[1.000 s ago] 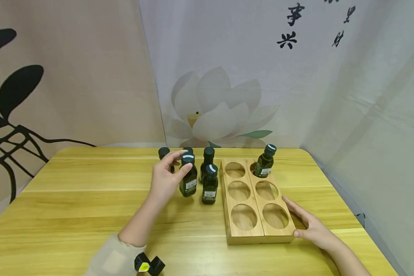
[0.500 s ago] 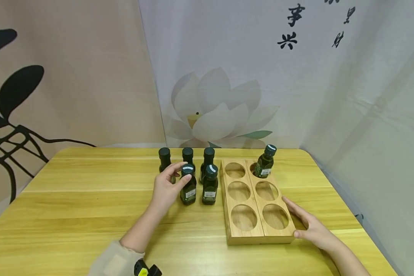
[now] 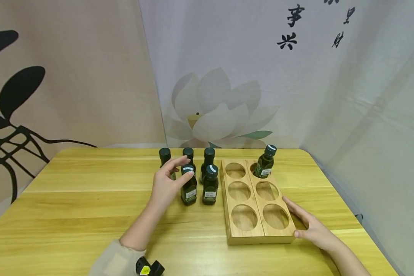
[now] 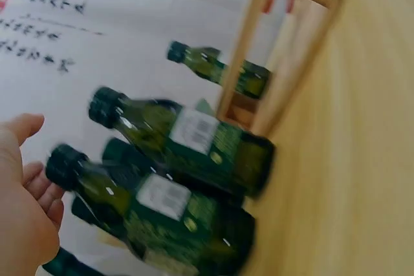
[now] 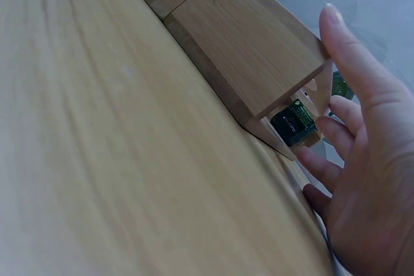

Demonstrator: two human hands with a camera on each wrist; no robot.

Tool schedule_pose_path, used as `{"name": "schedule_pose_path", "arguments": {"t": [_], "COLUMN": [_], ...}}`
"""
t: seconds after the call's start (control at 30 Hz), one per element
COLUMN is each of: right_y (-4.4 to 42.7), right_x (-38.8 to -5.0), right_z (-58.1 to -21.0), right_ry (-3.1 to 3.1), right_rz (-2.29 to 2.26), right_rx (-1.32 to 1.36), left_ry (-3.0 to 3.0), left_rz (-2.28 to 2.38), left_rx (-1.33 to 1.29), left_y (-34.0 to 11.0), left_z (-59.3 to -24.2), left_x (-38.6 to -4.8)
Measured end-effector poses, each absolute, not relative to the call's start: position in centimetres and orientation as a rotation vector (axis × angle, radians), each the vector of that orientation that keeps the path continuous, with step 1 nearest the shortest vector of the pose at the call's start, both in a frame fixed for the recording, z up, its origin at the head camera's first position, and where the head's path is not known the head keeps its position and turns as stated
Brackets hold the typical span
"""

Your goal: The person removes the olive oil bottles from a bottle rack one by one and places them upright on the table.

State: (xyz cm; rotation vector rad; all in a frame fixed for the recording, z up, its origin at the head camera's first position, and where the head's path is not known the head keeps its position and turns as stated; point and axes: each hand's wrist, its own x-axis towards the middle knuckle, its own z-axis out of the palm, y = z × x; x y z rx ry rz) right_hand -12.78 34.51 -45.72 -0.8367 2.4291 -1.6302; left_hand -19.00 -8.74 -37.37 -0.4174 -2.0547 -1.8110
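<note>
My left hand [image 3: 166, 184] is beside the cap of a small dark green bottle [image 3: 188, 191], thumb and fingers spread apart. In the left wrist view a gap shows between that hand [image 4: 29, 192] and the bottle's cap. Another bottle [image 3: 210, 189] stands upright just right of it, and three more, including the back left one [image 3: 164, 155], stand behind. My right hand [image 3: 312, 226] rests against the right side of a wooden rack [image 3: 245, 240] with round holes, its thumb at the front corner. One bottle [image 3: 265, 163] sits in the rack's back right hole.
The wooden table [image 3: 89, 199] ends at a hanging cloth backdrop [image 3: 227, 57] with a printed flower. Bare tabletop lies to the left of the bottles and in front of the rack. The rack's other holes show no bottles.
My left hand has lowered the bottle to the table beside the front right one, and its fingers have come off the cap. The right hand and the rack have stayed still.
</note>
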Motion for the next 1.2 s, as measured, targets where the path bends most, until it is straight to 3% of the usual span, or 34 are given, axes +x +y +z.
{"name": "schedule_pose_path", "arguments": {"t": [0.4,0.93,1.2], "right_y": [34.7,34.6,34.6], "right_x": [-12.9,-12.8,-12.9], "right_z": [-45.7,-45.7,-45.7], "right_ry": [2.437,2.411,2.384], "right_rz": [-1.621,-1.637,-1.649], "right_rx": [-0.85,-0.845,-0.854], "left_ry": [-1.937,-1.975,-2.123], "left_rz": [-1.76,-1.895,-1.904], "left_rx": [-0.626,-0.767,-0.697], "left_y": [-4.8,3.2,6.5], "left_z": [-33.7,-33.0,-33.3], "left_x": [-18.0,-18.0,-19.1]}}
